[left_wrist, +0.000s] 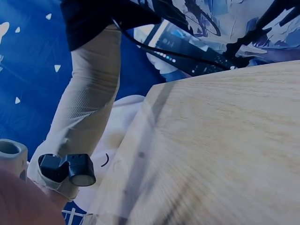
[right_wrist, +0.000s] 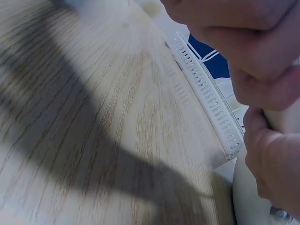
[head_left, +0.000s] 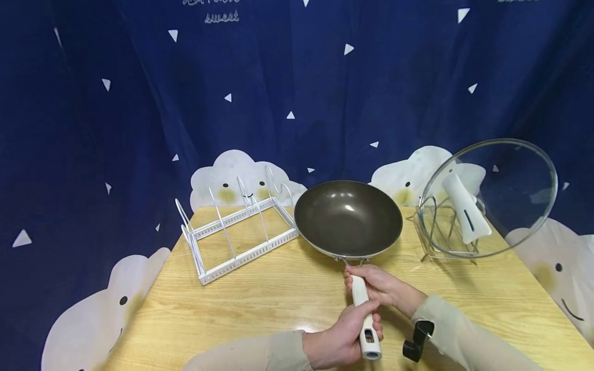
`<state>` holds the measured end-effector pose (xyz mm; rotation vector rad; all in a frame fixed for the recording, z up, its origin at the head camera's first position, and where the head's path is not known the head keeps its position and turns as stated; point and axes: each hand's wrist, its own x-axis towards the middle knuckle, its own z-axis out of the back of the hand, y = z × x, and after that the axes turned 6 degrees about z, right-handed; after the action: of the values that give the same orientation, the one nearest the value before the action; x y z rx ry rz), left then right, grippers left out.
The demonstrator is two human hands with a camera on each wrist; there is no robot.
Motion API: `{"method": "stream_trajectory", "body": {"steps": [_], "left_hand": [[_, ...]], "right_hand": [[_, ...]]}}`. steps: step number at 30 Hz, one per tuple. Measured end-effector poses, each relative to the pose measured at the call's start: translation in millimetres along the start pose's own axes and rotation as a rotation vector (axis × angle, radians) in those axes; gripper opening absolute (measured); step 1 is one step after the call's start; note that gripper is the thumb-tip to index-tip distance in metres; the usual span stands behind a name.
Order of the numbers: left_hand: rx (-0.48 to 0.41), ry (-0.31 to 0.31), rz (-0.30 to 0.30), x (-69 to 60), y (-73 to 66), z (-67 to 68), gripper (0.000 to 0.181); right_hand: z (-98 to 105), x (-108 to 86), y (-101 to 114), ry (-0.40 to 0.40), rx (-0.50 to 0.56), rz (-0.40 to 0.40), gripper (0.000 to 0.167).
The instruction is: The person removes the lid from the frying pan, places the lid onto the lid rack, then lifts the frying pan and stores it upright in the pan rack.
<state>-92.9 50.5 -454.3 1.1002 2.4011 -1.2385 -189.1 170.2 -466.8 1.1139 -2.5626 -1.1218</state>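
Note:
A dark-coated wok (head_left: 348,219) with a white handle (head_left: 360,293) is held up above the table, its inside turned partly toward the head camera. My left hand (head_left: 341,335) grips the handle near its end, thumb laid along it. Closer to the pan, my right hand (head_left: 376,283) also grips the handle. In the left wrist view, the handle's hollow end (left_wrist: 11,152) shows beside part of a hand. Curled fingers (right_wrist: 262,61) fill the right side of the right wrist view.
A white adjustable rack (head_left: 250,257) with upright wires stands left of the wok. To the right, a wire stand (head_left: 436,252) holds a glass lid (head_left: 515,201) upright, its white handle facing forward. A blue curtain (head_left: 260,67) hangs behind the wooden table (head_left: 223,319).

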Motion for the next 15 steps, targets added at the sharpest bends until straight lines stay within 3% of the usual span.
{"method": "stream_trajectory", "body": {"steps": [6,15], "left_hand": [[0.081,-0.042,-0.04,-0.7,0.2,0.0,0.018],[0.091,-0.079,-0.08,0.8,1.4,-0.7,0.023]], "right_hand": [[-1.3,0.8,-2.7,-0.025,-0.002,0.015,0.026],[-1.7,1.7,-3.1,-0.029,0.023,0.034,0.027]]}}
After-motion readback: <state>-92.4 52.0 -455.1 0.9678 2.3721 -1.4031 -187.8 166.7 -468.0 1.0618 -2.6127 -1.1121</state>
